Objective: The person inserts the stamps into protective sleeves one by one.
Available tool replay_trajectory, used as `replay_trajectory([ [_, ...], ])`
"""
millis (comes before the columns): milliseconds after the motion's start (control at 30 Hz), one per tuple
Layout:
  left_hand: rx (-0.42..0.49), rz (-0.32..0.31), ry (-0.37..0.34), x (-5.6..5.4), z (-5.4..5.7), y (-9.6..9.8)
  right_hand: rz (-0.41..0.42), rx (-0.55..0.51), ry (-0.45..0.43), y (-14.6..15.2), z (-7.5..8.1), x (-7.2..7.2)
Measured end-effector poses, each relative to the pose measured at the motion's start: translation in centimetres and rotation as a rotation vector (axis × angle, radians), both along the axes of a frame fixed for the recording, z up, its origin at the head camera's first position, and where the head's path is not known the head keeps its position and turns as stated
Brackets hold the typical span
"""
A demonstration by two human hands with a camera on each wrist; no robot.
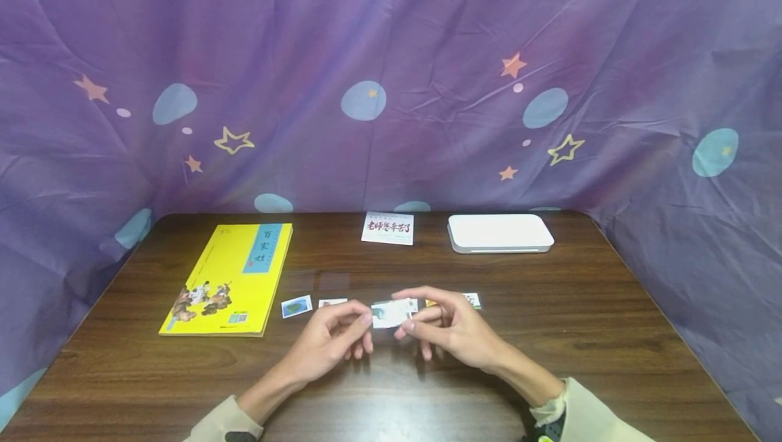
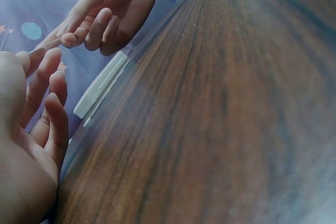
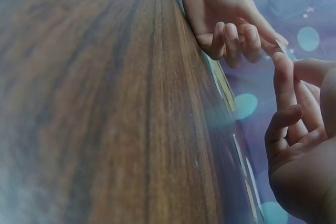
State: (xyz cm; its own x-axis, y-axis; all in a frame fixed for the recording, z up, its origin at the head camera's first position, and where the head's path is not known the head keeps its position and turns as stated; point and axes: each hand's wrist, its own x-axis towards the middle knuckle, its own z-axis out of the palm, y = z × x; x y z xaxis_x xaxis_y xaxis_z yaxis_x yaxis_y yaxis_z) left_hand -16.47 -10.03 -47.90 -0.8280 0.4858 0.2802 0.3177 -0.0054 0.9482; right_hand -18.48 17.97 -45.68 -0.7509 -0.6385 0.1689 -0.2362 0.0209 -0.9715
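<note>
Between my two hands, above the table, is a small white stamp-like card (image 1: 389, 314) with a faint grey-green picture. My left hand (image 1: 334, 333) pinches its left end between thumb and finger. The right hand (image 1: 455, 328) pinches its right end between thumb and fingers, with the index finger arched over it. Seen from the right wrist, the card (image 3: 285, 51) is a thin edge between the fingertips. A blue-and-green picture card (image 1: 296, 306) lies left of the hands. Another small card (image 1: 332, 303) is partly covered by my left hand, and one more (image 1: 472, 300) shows behind the right hand.
A yellow book (image 1: 229, 279) with a blue title panel lies at the left. At the back are a white card with red writing (image 1: 387, 228) and a flat white case (image 1: 501, 233). A purple patterned curtain (image 1: 391, 75) hangs behind the wooden table (image 1: 586, 347).
</note>
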Motion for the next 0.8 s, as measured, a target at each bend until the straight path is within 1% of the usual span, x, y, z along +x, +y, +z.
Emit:
replay_trajectory([
  [433, -0.004, -0.011, 0.003, -0.07, -0.14, 0.0, 0.001, 0.012, -0.028, -0.16, 0.31, 0.19],
  [567, -0.005, -0.011, 0.006, -0.1, -0.14, 0.01, 0.01, 0.0, -0.011, -0.2, 0.32, 0.15],
  [800, -0.013, -0.009, 0.001, -0.09, -0.21, 0.02, 0.008, 0.006, -0.016, -0.32, 0.2, 0.26],
])
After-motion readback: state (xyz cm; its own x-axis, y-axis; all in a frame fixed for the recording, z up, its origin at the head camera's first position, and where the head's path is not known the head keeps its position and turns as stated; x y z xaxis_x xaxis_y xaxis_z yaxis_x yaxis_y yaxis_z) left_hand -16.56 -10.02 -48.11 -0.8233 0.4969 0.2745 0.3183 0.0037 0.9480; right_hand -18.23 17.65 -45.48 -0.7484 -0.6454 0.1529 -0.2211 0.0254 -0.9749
